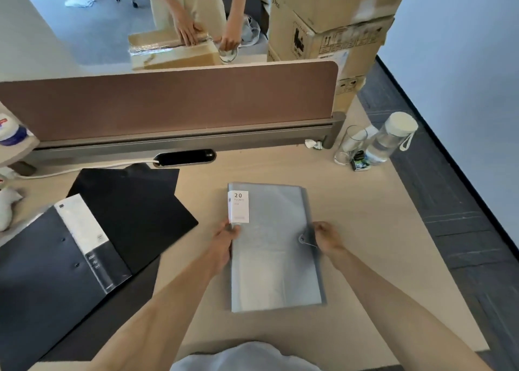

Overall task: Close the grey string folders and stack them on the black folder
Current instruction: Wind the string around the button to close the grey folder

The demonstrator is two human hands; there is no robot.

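A grey translucent string folder (273,247) lies flat in the middle of the desk, with a white "20 pockets" label at its upper left and a round string button near its right edge. My left hand (226,240) grips the folder's left edge just below the label. At the right edge, beside the button, my right hand (327,237) pinches the string. A black folder (132,207) lies to the left, partly covered by a dark binder (50,272) with a white spine label.
A brown divider panel (168,103) with a cable slot (185,157) closes off the back of the desk. A drinking glass (349,144) and a clear bottle (389,139) stand at the back right corner. Beyond the divider a person handles a cardboard box (171,51); stacked cartons (331,19) rise at the right.
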